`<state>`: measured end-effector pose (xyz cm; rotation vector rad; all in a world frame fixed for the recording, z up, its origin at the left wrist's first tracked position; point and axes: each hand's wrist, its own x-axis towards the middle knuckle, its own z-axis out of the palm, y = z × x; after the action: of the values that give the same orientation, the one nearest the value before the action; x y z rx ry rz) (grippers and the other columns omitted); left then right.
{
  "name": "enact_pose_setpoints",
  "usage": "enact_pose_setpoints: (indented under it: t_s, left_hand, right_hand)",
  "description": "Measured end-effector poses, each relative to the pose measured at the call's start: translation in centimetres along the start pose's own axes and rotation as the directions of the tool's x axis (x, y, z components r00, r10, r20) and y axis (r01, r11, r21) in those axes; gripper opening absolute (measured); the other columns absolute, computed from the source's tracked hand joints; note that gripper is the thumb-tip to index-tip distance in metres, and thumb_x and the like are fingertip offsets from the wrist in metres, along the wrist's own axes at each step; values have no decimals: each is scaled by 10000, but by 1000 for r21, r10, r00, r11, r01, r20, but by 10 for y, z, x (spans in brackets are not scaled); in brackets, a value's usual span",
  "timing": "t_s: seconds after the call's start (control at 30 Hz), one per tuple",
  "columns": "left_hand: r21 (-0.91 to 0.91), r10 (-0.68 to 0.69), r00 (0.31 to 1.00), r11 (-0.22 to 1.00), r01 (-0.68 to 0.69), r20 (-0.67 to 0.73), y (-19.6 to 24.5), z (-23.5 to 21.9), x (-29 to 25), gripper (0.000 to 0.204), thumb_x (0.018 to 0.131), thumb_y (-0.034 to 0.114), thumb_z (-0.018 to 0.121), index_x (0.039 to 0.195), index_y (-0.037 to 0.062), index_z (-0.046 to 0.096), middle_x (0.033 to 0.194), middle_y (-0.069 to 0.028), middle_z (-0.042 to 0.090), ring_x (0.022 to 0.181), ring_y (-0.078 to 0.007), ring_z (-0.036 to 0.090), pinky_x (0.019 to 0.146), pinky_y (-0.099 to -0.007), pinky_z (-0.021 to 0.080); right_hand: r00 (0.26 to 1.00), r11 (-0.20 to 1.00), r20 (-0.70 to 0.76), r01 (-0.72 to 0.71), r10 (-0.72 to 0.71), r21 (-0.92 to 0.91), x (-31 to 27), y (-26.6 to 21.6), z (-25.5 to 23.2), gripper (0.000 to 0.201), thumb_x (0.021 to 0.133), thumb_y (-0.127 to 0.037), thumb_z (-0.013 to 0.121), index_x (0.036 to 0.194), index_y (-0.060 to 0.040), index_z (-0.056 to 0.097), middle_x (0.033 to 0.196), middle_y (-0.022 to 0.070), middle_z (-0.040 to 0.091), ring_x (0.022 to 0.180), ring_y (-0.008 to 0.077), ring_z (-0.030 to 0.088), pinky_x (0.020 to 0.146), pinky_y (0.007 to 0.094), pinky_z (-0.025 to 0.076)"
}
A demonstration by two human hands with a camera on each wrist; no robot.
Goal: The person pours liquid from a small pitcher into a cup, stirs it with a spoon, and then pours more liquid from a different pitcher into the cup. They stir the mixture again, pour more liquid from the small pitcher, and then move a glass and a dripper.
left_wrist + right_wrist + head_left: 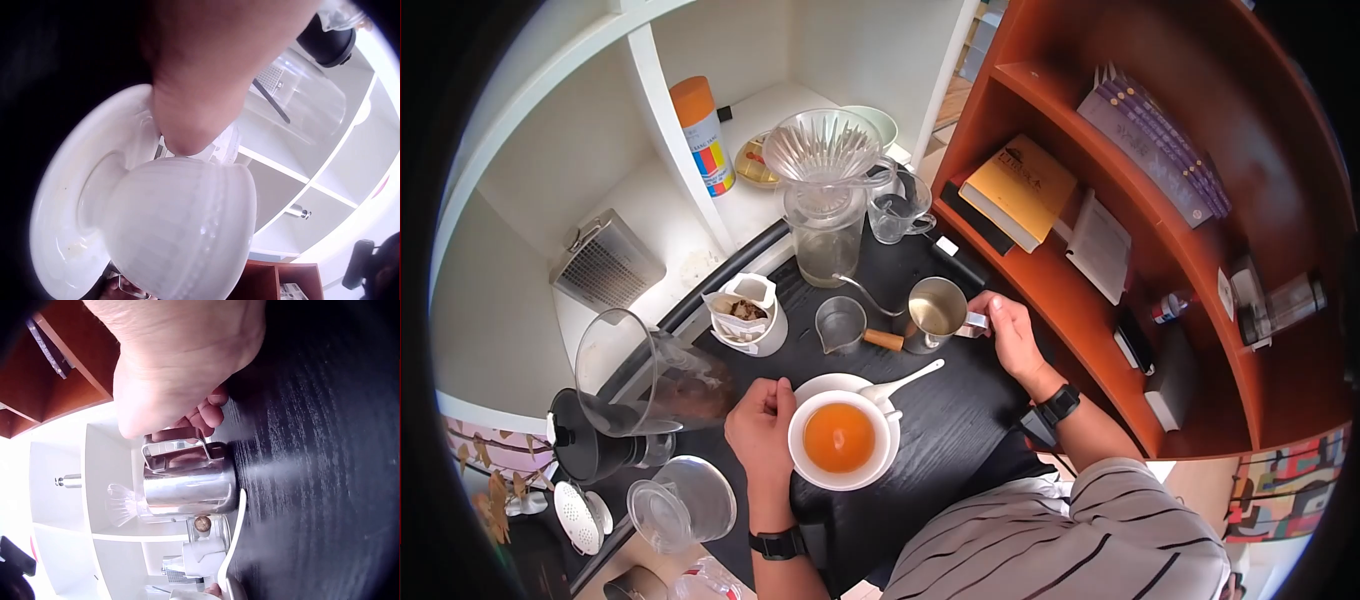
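My left hand (pixel 762 425) is at the left rim of a white saucer (pixel 885 472), its thumb and fingers pinching the edge. On the saucer stands a white cup (pixel 798 465) of orange-brown liquid (pixel 838 438); its ribbed outside fills much of the left wrist view. A white spoon (pixel 905 380) lies across the saucer's far side, handle pointing right. With curled fingers my right hand (pixel 1012 335) holds the handle of a stainless steel drip pot (pixel 935 305), which stands upright on the black table with its thin curved spout toward the left. Most fingers are hidden behind the handle.
A small glass pitcher (pixel 840 322) with a wooden handle stands left of the pot. Behind are a glass dripper (pixel 820 150) on a server and a glass mug (pixel 898 215). A white cup with a drip bag (pixel 750 325) and a coffee grinder (pixel 590 440) are leftward. Brown shelves (pixel 1090 280) border the right.
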<state>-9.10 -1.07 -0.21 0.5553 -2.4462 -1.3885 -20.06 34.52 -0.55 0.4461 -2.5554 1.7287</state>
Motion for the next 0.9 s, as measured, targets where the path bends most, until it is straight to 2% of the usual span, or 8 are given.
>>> enact_pose_setpoints:
  t_s: [0.23, 0.4, 0.53, 0.6, 0.73, 0.8, 0.9]
  left_hand:
    - [-12, 0, 1000, 1000, 0, 0, 2, -1, -1, 261, 996, 214, 748, 813, 33, 707, 627, -78, 660, 532, -165, 611, 567, -339, 476]
    - [-39, 4, 1000, 999, -4, 7, -6, 2, 1, 264, 1002, 215, 744, 818, 30, 709, 624, -69, 661, 531, -149, 600, 564, -326, 470]
    - [-30, 11, 1000, 999, -10, 21, -5, 0, 1, 271, 1007, 214, 738, 818, 23, 708, 622, -65, 658, 532, -134, 592, 561, -319, 466]
    - [-41, 13, 1000, 999, -12, 18, -5, -1, 0, 274, 1008, 215, 738, 816, 22, 706, 621, -65, 656, 533, -133, 591, 561, -318, 465]
    - [-68, 21, 1000, 997, -20, 12, -9, 1, 2, 277, 1008, 215, 737, 811, 23, 701, 619, -64, 657, 532, -130, 590, 557, -318, 459]
    - [-65, 21, 1000, 998, -20, 10, -9, 1, 2, 276, 1008, 215, 737, 811, 24, 702, 620, -65, 658, 531, -132, 591, 557, -320, 457]
    - [-70, 12, 1000, 997, -12, 7, -11, 2, 2, 275, 1006, 216, 737, 810, 26, 702, 621, -68, 661, 530, -136, 596, 558, -324, 458]
  right_hand:
    - [999, 999, -16, -34, 34, 19, 1, -4, 1, 586, 1180, -411, 390, 1049, 35, 746, 817, 45, 647, 718, 110, 529, 689, 290, 494]
    - [1000, 999, 7, 2, -2, 43, 1, -8, 2, 576, 1184, -402, 387, 1032, 30, 736, 827, 42, 660, 735, 111, 557, 686, 289, 490]
    - [1000, 998, -3, -14, 14, 63, 2, -4, 1, 571, 1185, -400, 387, 1025, 26, 731, 826, 34, 657, 724, 106, 537, 686, 285, 487]
    - [999, 995, -11, -51, 53, 88, 2, -1, 1, 598, 1186, -444, 354, 1039, -5, 734, 847, 13, 679, 732, 82, 503, 676, 251, 422]
    - [999, 993, -13, -52, 53, 110, 2, -2, 2, 597, 1186, -449, 356, 1037, -9, 731, 851, 16, 688, 728, 78, 496, 675, 249, 420]
    - [998, 994, -28, -47, 50, 102, 2, -4, 3, 580, 1183, -425, 400, 1028, 22, 736, 822, 24, 653, 713, 88, 502, 688, 269, 482]
    - [998, 996, -30, -48, 50, 73, 2, -4, 3, 585, 1180, -440, 410, 1030, 22, 736, 827, 25, 658, 721, 90, 516, 686, 268, 481]
